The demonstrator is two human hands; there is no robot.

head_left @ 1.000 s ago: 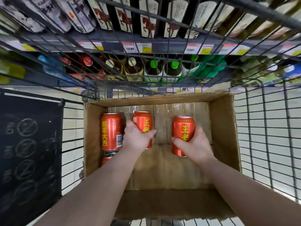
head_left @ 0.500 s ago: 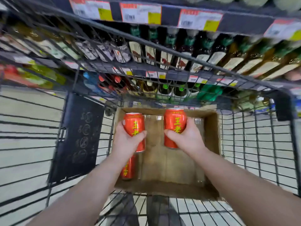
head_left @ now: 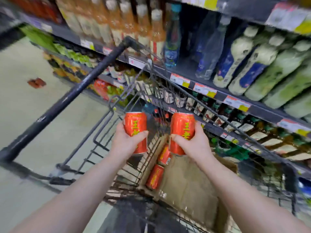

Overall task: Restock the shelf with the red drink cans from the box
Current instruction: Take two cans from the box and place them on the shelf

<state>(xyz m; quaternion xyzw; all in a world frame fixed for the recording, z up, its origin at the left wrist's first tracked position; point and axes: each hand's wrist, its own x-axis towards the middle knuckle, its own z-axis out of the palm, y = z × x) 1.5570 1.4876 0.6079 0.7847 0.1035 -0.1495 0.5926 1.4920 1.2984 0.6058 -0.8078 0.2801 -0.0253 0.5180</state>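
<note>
My left hand [head_left: 125,142] grips a red drink can [head_left: 135,125] with yellow characters, held upright above the cart's left side. Beside it my right hand [head_left: 193,143] grips a second red can [head_left: 182,126], also upright. Below them the open cardboard box [head_left: 188,187] sits in the wire cart. Two more red cans [head_left: 155,176] [head_left: 165,154] lie along the box's left wall. The store shelves [head_left: 217,95] rise to the right, packed with bottles. The picture is blurred by motion.
The shopping cart's dark handle bar [head_left: 67,98] runs diagonally at left, its wire basket [head_left: 117,165] under my hands. Green and blue bottles [head_left: 252,64] and orange-brown bottles [head_left: 134,22] fill the upper shelves. Pale floor [head_left: 25,115] lies to the left, with a small red thing [head_left: 36,82] on it.
Both hands have lifted their cans up out of the box. My view has swung left and up, so the shelves now run along the right side.
</note>
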